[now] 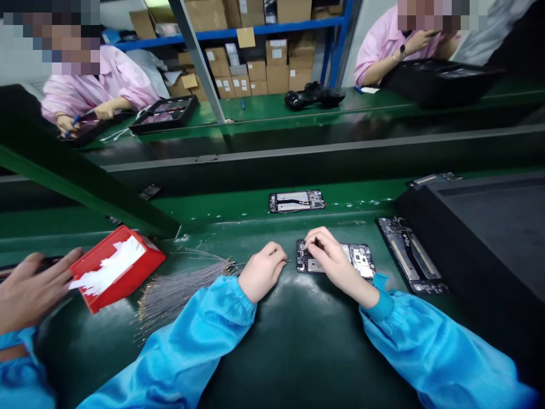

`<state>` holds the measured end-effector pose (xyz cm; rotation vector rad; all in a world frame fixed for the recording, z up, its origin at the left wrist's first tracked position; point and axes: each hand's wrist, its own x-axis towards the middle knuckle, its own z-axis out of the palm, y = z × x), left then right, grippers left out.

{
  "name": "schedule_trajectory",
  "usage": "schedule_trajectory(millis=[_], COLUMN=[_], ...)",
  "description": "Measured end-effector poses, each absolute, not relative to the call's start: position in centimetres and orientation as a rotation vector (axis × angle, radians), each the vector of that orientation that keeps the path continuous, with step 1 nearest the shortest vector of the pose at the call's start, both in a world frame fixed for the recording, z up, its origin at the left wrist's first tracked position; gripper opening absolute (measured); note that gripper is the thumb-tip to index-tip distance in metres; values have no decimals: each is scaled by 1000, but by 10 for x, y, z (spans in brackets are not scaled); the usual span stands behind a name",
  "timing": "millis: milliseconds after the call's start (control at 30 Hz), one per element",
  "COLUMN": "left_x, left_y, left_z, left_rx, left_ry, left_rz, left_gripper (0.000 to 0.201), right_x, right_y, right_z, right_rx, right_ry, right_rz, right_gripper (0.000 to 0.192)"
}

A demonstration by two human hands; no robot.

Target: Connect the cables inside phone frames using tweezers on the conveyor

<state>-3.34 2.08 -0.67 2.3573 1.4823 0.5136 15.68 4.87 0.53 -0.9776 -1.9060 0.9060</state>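
My left hand (263,272) is closed in a pinch just left of an opened phone chassis (361,258). A short piece of thin grey cable (289,261) pokes out from its fingertips towards the chassis. My right hand (334,262) reaches over the chassis, thumb and fingers pinched together above its left end. Whatever those fingers hold, if anything, is hidden, and the hand covers the middle of the chassis. Beside my left forearm lies a spread bundle of thin grey cables (183,287) with small gold-coloured tips.
Another phone chassis (297,201) lies on the ledge behind, and one (412,255) rests beside a large black box (485,227). A red box (123,278) with white paper stands left, near a co-worker's hand (36,287). A green post (85,176) slants across the left.
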Motion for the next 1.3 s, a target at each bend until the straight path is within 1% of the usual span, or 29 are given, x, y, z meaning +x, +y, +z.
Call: schedule_trajectory(millis=[100,300,433,533,600,800,1200,1300], left_x=[-27,-12,-11,-12,-12,-11,-11,-11], left_y=[22,24,23,23,23,22,22,21], left_z=[-7,-12,-13,-12,-12,-13,-12,-12], left_rx=[2399,2530,2575,2581,2586,2643,2658,2670], left_ry=[1526,1586,1588,1583,1578,1580,1581,1585], left_rz=[493,471,464,446,435,406,384,383], left_gripper=[13,15,17,18,18,17,19,19], right_x=[157,161,161,163,163,164,165,164], right_y=[53,54,54,54,53,48,48,47], right_z=[3,-3,-6,-7,-7,-9,-7,-5], right_rx=[-942,-935,-1004,-1044,-1067,-1111,-1157,-1150], right_ry=[-1769,-1780,-1835,-1883,-1873,-1660,-1755,-1833], right_rz=[1017,1025,1132,1086,1064,1214,1089,1007], right_gripper=[16,13,4,11,11,14,11,8])
